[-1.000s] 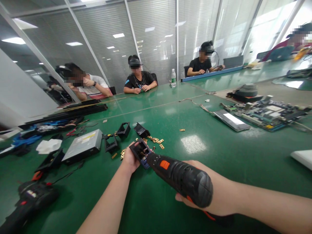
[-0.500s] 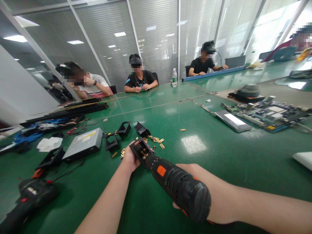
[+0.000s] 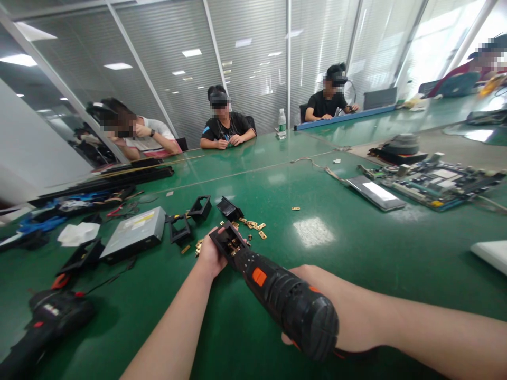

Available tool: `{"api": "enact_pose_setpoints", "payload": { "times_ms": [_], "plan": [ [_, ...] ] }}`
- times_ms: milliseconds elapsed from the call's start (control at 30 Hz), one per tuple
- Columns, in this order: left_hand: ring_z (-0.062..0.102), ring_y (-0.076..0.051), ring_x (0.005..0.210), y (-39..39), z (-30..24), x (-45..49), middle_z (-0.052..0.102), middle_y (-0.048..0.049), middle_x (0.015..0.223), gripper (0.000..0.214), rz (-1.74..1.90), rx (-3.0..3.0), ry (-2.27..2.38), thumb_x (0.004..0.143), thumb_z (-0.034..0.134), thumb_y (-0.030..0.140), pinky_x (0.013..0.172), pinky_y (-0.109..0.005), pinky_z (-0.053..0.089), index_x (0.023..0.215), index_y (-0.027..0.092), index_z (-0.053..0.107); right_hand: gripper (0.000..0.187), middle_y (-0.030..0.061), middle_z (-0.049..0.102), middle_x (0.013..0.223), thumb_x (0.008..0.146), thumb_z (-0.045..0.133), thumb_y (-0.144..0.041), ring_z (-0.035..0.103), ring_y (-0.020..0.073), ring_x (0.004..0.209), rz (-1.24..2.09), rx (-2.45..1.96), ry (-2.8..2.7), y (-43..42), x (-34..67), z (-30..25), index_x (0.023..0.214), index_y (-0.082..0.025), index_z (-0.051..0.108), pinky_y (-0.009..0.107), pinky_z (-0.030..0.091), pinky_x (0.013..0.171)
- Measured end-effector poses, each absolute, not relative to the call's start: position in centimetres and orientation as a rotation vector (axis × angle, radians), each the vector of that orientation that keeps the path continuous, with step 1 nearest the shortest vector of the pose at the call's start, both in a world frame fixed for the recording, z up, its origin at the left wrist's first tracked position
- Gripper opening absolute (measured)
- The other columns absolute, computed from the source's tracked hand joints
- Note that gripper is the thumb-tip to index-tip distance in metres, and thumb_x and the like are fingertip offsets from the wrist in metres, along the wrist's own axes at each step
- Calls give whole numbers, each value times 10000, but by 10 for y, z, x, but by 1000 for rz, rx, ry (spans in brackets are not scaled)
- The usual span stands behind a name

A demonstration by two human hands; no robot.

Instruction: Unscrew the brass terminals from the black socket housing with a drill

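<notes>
My left hand (image 3: pixel 209 254) is closed around a small black plastic housing (image 3: pixel 226 240) with brass contacts inside, held just above the green table (image 3: pixel 336 248). My right hand (image 3: pixel 328 311) grips a black electric screwdriver (image 3: pixel 287 301) with an orange switch. Its tip points into the housing's open face. Loose brass plates (image 3: pixel 253 226) lie scattered just beyond the housing, and similar black housings (image 3: pixel 200 208) sit to the left.
An optical drive (image 3: pixel 134 234) and a second black power tool (image 3: pixel 43 322) lie at the left. A circuit board (image 3: pixel 431 182) and a silver plate (image 3: pixel 374 192) lie at the right. Several people sit along the table's far side, with a water bottle (image 3: pixel 281 123) near them.
The screwdriver has shifted slightly forward and left, with its tip now inside the housing. My left hand has kept hold of the housing in about the same place.
</notes>
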State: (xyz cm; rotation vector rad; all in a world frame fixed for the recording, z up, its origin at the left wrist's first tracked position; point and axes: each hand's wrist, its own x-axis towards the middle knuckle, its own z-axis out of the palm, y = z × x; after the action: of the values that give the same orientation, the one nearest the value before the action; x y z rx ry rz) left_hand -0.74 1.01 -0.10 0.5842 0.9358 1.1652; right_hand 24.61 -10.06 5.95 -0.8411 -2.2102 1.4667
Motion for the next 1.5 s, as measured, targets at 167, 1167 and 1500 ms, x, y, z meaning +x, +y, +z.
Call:
{"api": "enact_pose_setpoints", "payload": {
  "times_ms": [167, 1167, 1500],
  "plan": [
    [681, -301, 679, 10, 0, -6, 678, -113, 712, 311, 1170, 600, 941, 836, 432, 337, 629, -454, 548, 786, 133, 662, 222, -46, 504, 656, 702, 695, -204, 462, 104, 626, 1467, -859, -2208, -98, 249, 58, 689, -159, 478, 202, 402, 533],
    [684, -304, 686, 7, 7, 0, 675, -108, 686, 274, 1183, 541, 941, 821, 458, 292, 585, -424, 544, 840, 128, 676, 183, -38, 461, 647, 722, 626, -159, 439, 101, 595, 1343, -799, -2278, -92, 252, 60, 676, -175, 450, 219, 408, 549],
    [680, -307, 662, 6, 6, -1, 673, -116, 694, 255, 1186, 613, 952, 809, 463, 286, 614, -445, 542, 780, 131, 663, 209, -54, 453, 621, 730, 632, -143, 480, 104, 597, 1469, -785, -2240, -92, 251, 58, 658, -173, 438, 221, 412, 561]
  ]
}}
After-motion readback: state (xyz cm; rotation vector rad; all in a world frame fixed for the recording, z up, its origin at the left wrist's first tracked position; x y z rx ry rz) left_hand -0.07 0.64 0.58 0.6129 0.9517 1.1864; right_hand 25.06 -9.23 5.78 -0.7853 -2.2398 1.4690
